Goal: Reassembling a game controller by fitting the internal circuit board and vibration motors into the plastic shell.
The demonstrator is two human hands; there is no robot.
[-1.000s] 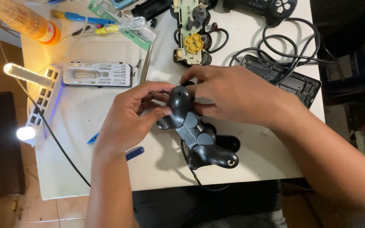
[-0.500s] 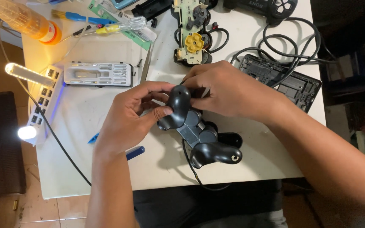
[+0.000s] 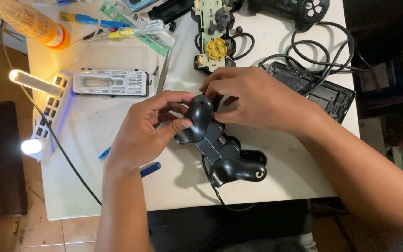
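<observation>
- Orange and clear plastic at the far left: a screwdriver handle (image 3: 29, 23) lies at the table corner, above a lit white USB hub (image 3: 47, 109) with a stick lamp (image 3: 33, 81) plugged into it.
- White and smooth, the table (image 3: 94, 186) carries a grey bit-set case (image 3: 110, 82), a yellow-handled precision screwdriver (image 3: 134, 31) and slim metal tweezers (image 3: 163, 77).
- Left hand (image 3: 141, 135) curls around the nearer grip of the black game controller (image 3: 215, 144), thumb pressed on the rounded horn, fingers closed under it.
- Matte, moulded black plastic, the controller sits back-side up at the middle of the table, its cable (image 3: 211, 186) trailing off the near edge.
- Right hand (image 3: 257, 100) covers the controller's upper edge with fingers bent inward; the fingertips are hidden, so I cannot tell whether they pinch a small part or only press the shell.
- Judgement: working the shell here goes best with the left hand bracing it steady, even pressure along the seam, and no twisting.
- Further back lies an exposed controller circuit board (image 3: 213, 42) with a yellow pad piece.
- Right of it, coiled black cables (image 3: 313, 51) rest over a flat black ribbed housing (image 3: 318, 88).
</observation>
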